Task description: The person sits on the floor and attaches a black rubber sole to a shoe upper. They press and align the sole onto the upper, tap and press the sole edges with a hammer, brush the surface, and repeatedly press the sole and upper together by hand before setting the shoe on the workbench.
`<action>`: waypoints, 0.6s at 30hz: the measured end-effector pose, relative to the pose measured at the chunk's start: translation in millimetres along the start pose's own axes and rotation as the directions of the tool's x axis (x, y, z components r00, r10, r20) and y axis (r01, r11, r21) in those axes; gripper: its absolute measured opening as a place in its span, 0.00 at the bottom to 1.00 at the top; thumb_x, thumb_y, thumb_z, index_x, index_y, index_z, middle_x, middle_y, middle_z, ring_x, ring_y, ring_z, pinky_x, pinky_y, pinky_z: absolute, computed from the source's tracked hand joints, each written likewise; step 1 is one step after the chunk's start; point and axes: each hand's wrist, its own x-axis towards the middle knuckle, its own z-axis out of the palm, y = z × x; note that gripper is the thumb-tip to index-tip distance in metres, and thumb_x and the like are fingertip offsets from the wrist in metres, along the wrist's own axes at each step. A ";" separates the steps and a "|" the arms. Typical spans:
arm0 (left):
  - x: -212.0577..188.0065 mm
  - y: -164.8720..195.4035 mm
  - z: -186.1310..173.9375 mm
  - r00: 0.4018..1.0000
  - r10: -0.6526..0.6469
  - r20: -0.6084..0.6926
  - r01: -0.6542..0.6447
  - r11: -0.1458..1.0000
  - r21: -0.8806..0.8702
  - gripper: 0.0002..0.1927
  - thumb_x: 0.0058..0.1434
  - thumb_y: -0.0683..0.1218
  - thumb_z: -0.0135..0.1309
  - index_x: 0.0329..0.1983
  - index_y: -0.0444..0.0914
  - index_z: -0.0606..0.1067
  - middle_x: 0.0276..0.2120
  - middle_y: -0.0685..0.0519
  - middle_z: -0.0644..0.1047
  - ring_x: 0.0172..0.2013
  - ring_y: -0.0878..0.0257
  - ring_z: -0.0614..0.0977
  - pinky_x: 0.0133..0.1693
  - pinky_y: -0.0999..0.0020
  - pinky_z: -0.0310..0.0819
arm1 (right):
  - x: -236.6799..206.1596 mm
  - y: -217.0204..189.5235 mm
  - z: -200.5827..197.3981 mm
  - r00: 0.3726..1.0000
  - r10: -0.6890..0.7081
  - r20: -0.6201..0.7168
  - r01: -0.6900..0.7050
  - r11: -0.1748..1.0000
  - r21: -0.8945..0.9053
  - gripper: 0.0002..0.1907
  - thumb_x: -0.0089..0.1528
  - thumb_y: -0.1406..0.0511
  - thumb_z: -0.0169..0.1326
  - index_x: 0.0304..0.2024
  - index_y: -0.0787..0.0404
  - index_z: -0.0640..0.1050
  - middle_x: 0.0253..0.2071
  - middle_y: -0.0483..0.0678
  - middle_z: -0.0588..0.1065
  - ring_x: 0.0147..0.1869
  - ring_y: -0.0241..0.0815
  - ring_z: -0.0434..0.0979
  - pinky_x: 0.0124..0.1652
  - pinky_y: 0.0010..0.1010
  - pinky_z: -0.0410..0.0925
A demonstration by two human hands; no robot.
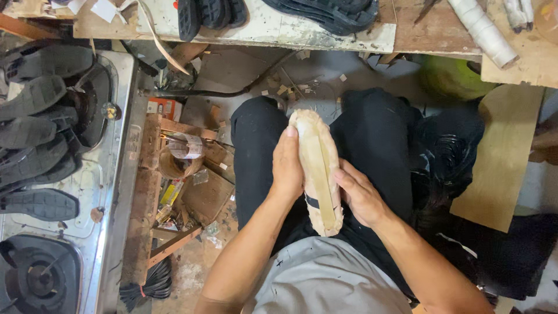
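Observation:
I hold a pale tan shoe upper [318,168], stretched over a form with its underside facing up, above my lap in black trousers. My left hand [287,166] grips its left side, thumb pressed near the toe end. My right hand [359,195] clasps the right side near the heel, fingers curled over the edge. A lighter insole strip runs down the middle, crossed by a dark band near the heel.
Several black rubber soles [35,122] lie on a gas stove [110,192] at left. More black soles [331,13] rest on the workbench [279,29] ahead, with a white roll [485,29] at right. A wooden crate of scraps [180,180] sits by my left knee, a plywood board [503,157] on the right.

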 end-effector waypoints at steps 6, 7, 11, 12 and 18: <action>0.3 -10.6 -0.4 0.991 0.106 -0.077 -0.093 0.982 0.163 0.26 0.77 0.57 0.37 0.53 0.32 0.75 0.45 0.48 0.79 0.44 0.63 0.78 0.49 0.66 0.73 | 11.7 9.2 13.2 0.969 -0.011 -0.245 -0.051 0.968 -0.246 0.26 0.71 0.55 0.42 0.63 0.66 0.74 0.50 0.51 0.78 0.49 0.37 0.77 0.50 0.31 0.69; 4.5 -10.2 -0.8 0.993 0.057 -0.102 -0.048 0.995 0.089 0.25 0.76 0.57 0.37 0.54 0.32 0.74 0.45 0.48 0.79 0.44 0.62 0.78 0.49 0.66 0.74 | 13.8 8.9 13.6 0.972 0.022 -0.233 -0.069 0.978 -0.195 0.26 0.72 0.56 0.43 0.64 0.68 0.73 0.51 0.52 0.77 0.50 0.39 0.76 0.50 0.32 0.69; 23.4 2.8 -5.7 0.991 -0.096 -0.094 0.074 0.974 -0.215 0.27 0.74 0.58 0.38 0.57 0.32 0.72 0.46 0.46 0.79 0.44 0.59 0.81 0.48 0.62 0.76 | 9.7 -0.1 11.4 0.996 0.012 -0.084 -0.020 0.996 -0.090 0.32 0.67 0.59 0.50 0.71 0.67 0.62 0.63 0.51 0.70 0.64 0.41 0.70 0.59 0.33 0.64; 28.2 9.0 -7.8 0.991 -0.118 -0.070 0.093 0.953 -0.289 0.27 0.74 0.59 0.37 0.57 0.32 0.71 0.46 0.45 0.79 0.43 0.57 0.82 0.47 0.61 0.77 | 5.5 -2.7 11.1 1.000 -0.022 -0.020 0.021 0.996 -0.086 0.37 0.65 0.61 0.53 0.73 0.66 0.59 0.68 0.49 0.68 0.69 0.40 0.68 0.63 0.32 0.63; 40.0 31.4 -15.9 0.995 0.026 -0.092 -0.051 0.958 -0.284 0.28 0.75 0.59 0.36 0.59 0.31 0.71 0.48 0.44 0.79 0.45 0.58 0.82 0.49 0.61 0.77 | -19.8 2.4 24.1 0.990 -0.112 0.084 0.133 0.933 -0.335 0.56 0.53 0.68 0.66 0.75 0.65 0.46 0.73 0.53 0.58 0.75 0.43 0.58 0.66 0.36 0.58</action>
